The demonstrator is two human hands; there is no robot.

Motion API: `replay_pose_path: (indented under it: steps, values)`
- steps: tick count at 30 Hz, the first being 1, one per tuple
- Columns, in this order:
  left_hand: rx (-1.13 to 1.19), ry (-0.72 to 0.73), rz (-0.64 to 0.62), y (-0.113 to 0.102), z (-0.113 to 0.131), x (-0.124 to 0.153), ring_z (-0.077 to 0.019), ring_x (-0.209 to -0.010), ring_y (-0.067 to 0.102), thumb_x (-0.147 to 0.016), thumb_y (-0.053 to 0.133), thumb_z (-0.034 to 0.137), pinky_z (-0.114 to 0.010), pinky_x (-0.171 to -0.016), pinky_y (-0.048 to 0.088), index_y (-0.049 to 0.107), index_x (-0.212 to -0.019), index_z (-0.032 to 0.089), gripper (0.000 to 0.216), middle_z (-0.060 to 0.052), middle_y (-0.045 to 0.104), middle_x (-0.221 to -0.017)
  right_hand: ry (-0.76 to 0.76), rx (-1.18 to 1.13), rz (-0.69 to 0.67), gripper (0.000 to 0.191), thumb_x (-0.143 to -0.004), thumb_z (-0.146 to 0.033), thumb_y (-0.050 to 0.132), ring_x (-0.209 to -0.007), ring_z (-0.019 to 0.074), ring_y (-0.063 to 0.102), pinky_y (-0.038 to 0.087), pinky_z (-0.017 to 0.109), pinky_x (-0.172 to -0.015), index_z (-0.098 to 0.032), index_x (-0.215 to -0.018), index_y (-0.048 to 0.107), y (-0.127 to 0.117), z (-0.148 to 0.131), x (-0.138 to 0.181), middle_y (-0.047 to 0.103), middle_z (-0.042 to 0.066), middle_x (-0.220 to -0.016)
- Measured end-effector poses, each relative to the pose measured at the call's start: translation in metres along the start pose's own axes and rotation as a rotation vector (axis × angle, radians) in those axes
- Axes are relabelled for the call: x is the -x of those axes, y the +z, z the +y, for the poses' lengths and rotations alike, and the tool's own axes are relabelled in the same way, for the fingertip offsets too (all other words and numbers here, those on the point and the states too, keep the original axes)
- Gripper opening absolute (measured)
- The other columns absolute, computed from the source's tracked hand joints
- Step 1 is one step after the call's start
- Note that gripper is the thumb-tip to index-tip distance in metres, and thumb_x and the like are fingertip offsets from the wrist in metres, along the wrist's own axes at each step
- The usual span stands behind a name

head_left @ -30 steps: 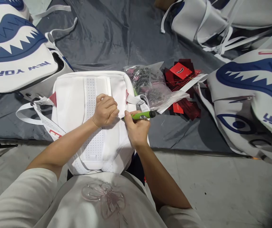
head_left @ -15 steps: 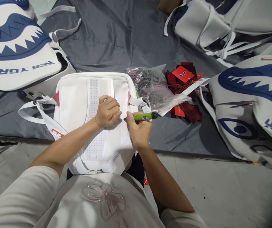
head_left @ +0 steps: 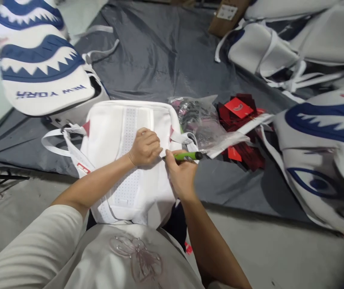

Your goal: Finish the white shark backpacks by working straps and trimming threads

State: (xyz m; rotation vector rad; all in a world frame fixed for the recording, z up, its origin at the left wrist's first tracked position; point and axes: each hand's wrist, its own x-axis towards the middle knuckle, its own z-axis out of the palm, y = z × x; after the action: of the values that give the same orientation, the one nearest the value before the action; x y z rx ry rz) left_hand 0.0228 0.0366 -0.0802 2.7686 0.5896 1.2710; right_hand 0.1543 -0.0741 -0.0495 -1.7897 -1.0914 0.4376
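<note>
A white backpack (head_left: 100,120) lies with its back panel up, between my body and the dark-covered table. My left hand (head_left: 146,147) is closed in a fist over the panel, right of the dotted strip. Whatever its curled fingers hold is hidden. Just to the right, my right hand (head_left: 182,172) grips a green pen (head_left: 187,156) with a black end. The pen's dark tip points left, close beside my left thumb. White shoulder straps (head_left: 56,146) hang out at the backpack's sides.
Backpacks with blue shark mouths stand at left (head_left: 44,76) and right (head_left: 319,160). Beyond my right hand lie a clear plastic bag (head_left: 205,128) and red tags (head_left: 238,107). More white bags (head_left: 250,50) and a cardboard box (head_left: 227,18) are at the back right.
The whole view has shifted, so things appear farther right and somewhat lower. Both hands keep nearly the same pose on the backpack, with the pen still in my right hand.
</note>
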Motion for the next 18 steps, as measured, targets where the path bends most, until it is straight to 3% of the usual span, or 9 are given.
replay_pose_path:
  steps: [5,8,11,14,18]
  values:
    - [-0.095,0.012,-0.271,0.0,-0.003,-0.015,-0.0197,-0.083,0.056,-0.099,0.036,0.038,-0.045,-0.097,0.027,0.059,-0.07,0.019,0.041,-0.005,0.064,-0.077,-0.026,0.168,-0.04,0.05,-0.081,-0.067,0.05,-0.071,0.0328,0.067,0.048,0.04,-0.068,-0.02,-0.078,0.067,-0.005,0.003,-0.006,0.071,0.013,-0.071]
    - [-0.132,0.191,-0.413,-0.003,-0.021,-0.043,-0.0191,-0.08,0.059,-0.1,0.039,0.04,-0.042,-0.097,0.029,0.066,-0.073,0.018,0.044,-0.006,0.068,-0.076,-0.043,0.204,-0.098,0.048,-0.078,-0.067,0.049,-0.067,0.0362,0.067,0.048,0.043,-0.061,-0.023,-0.074,0.067,-0.003,0.011,-0.016,0.07,0.013,-0.066]
    - [-0.177,0.316,-0.519,-0.014,-0.033,-0.066,-0.0182,-0.07,0.059,-0.1,0.042,0.039,-0.041,-0.086,0.035,0.07,-0.071,0.017,0.046,-0.008,0.072,-0.073,-0.068,0.187,-0.101,0.045,-0.076,-0.066,0.051,-0.058,0.0361,0.064,0.046,0.043,-0.053,-0.025,-0.07,0.067,-0.006,0.013,-0.02,0.065,0.01,-0.056]
    - [-0.244,0.322,-0.526,-0.032,-0.028,-0.076,-0.017,-0.059,0.056,-0.1,0.041,0.042,-0.04,-0.073,0.037,0.07,-0.066,0.016,0.052,-0.01,0.071,-0.069,-0.106,0.183,-0.113,0.047,-0.071,-0.069,0.051,-0.056,0.0366,0.063,0.047,0.046,-0.052,-0.026,-0.061,0.065,-0.018,0.004,-0.012,0.061,0.009,-0.049]
    - [-0.361,0.253,-0.362,-0.088,0.01,-0.077,-0.017,-0.058,0.055,-0.101,0.036,0.044,-0.041,-0.071,0.039,0.068,-0.064,0.017,0.056,-0.009,0.069,-0.065,-0.107,-0.048,-0.068,0.046,-0.07,-0.067,0.06,-0.069,0.0326,0.068,0.054,0.045,-0.065,-0.023,-0.08,0.069,-0.041,-0.028,0.017,0.071,0.011,-0.076]
